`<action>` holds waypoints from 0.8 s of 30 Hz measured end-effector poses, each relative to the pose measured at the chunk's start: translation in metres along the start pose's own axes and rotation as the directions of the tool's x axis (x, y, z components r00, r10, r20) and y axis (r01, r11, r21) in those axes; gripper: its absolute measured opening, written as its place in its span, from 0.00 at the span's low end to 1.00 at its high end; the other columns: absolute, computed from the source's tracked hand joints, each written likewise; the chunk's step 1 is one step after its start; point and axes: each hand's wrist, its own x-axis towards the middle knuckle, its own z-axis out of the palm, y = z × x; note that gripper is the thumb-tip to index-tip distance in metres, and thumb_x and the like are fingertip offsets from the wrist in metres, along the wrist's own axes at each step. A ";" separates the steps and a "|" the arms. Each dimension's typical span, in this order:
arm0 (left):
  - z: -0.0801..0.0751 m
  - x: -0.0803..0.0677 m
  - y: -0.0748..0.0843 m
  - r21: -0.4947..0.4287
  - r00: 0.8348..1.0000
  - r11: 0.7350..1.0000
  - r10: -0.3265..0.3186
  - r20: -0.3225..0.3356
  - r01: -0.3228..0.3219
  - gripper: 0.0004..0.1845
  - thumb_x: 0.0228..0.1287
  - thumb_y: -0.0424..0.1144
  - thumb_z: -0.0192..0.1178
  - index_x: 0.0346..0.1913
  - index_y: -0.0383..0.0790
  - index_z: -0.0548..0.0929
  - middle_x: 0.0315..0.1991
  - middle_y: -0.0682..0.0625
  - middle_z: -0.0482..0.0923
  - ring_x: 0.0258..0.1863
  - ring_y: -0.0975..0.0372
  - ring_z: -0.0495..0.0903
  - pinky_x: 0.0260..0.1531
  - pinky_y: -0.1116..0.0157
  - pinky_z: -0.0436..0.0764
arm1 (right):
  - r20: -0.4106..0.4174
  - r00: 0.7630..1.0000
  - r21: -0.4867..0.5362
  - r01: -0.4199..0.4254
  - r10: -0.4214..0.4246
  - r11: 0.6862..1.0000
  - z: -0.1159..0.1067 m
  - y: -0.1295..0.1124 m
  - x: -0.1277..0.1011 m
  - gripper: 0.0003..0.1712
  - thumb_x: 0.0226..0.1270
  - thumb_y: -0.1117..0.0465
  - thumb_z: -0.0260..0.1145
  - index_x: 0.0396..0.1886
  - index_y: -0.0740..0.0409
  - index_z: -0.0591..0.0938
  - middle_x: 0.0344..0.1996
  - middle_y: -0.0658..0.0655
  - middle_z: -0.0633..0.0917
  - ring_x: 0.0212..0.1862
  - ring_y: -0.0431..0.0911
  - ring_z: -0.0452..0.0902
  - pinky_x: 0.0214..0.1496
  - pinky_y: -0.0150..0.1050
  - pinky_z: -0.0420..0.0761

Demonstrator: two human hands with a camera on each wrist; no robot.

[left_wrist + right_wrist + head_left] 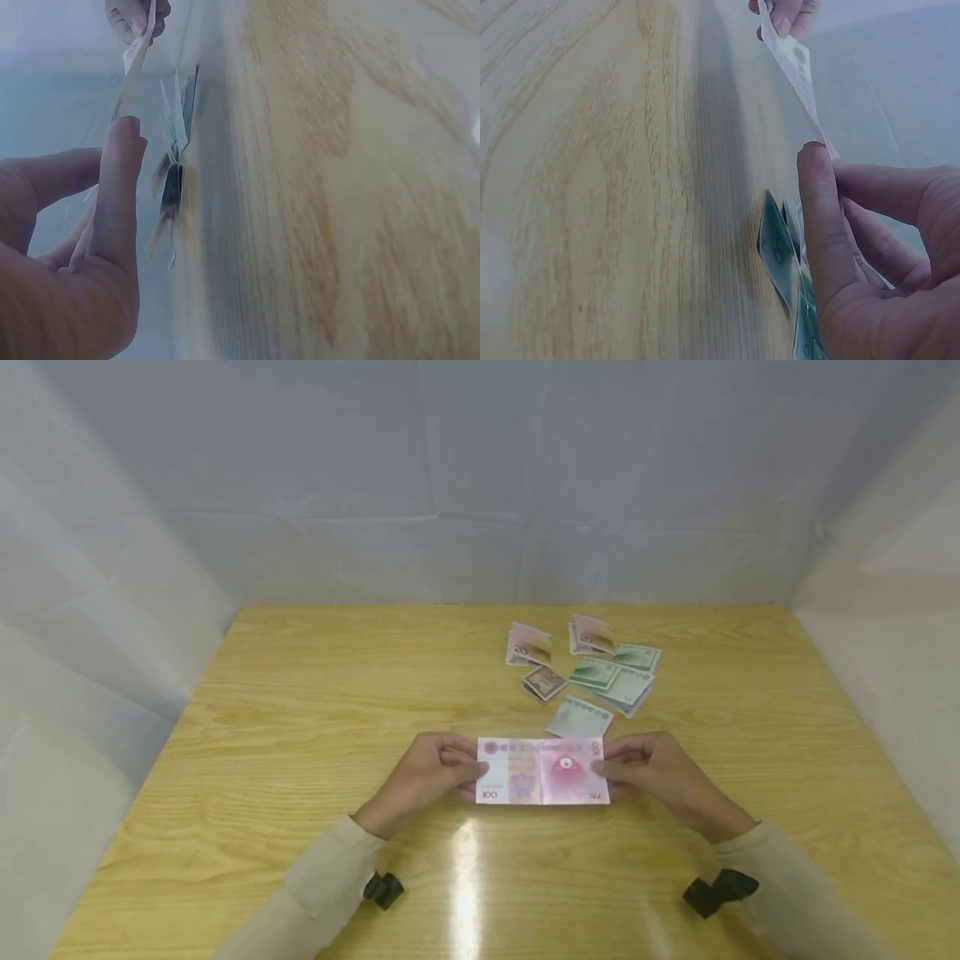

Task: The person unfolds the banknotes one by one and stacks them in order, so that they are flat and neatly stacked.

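Note:
A pink 100 banknote (542,770) is held flat and spread out just above the wooden table (300,727), with a crease down its middle. My left hand (431,772) pinches its left end between thumb and fingers. My right hand (651,768) pinches its right end the same way. In the left wrist view the left thumb (116,195) lies along the note's near edge, and the note (133,56) runs off to the far hand. The right wrist view shows the note (795,67) stretched edge-on between both hands, above the table.
Several folded banknotes lie behind the held note: pink ones (529,645), a brown one (543,682), green ones (615,677) and a pale green one (579,718). White cloth walls (480,485) close in the table at the back and both sides.

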 end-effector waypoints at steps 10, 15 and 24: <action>0.001 0.000 -0.004 0.130 0.999 0.991 -0.022 0.037 0.017 0.12 0.62 0.26 0.67 0.48 0.26 0.82 0.35 0.41 0.87 0.30 0.55 0.87 0.35 0.60 0.90 | 0.039 0.999 -0.101 -0.005 0.008 0.995 0.000 0.006 0.000 0.15 0.64 0.63 0.74 0.43 0.71 0.84 0.33 0.60 0.88 0.32 0.51 0.86 0.38 0.44 0.90; -0.001 0.001 -0.008 0.195 0.996 0.981 -0.022 0.092 0.003 0.07 0.63 0.28 0.68 0.42 0.28 0.84 0.31 0.43 0.86 0.28 0.57 0.87 0.33 0.61 0.90 | 0.059 0.998 -0.147 -0.005 0.014 0.989 0.002 0.010 0.002 0.11 0.66 0.63 0.73 0.39 0.69 0.85 0.30 0.59 0.88 0.29 0.49 0.86 0.34 0.42 0.90; -0.002 0.000 -0.007 0.281 0.989 0.959 -0.011 0.149 -0.032 0.04 0.62 0.29 0.69 0.34 0.30 0.85 0.27 0.43 0.85 0.26 0.58 0.86 0.31 0.62 0.90 | 0.071 0.997 -0.243 0.031 -0.014 0.969 0.007 0.015 0.005 0.10 0.63 0.63 0.74 0.34 0.68 0.85 0.24 0.57 0.86 0.27 0.47 0.84 0.30 0.38 0.88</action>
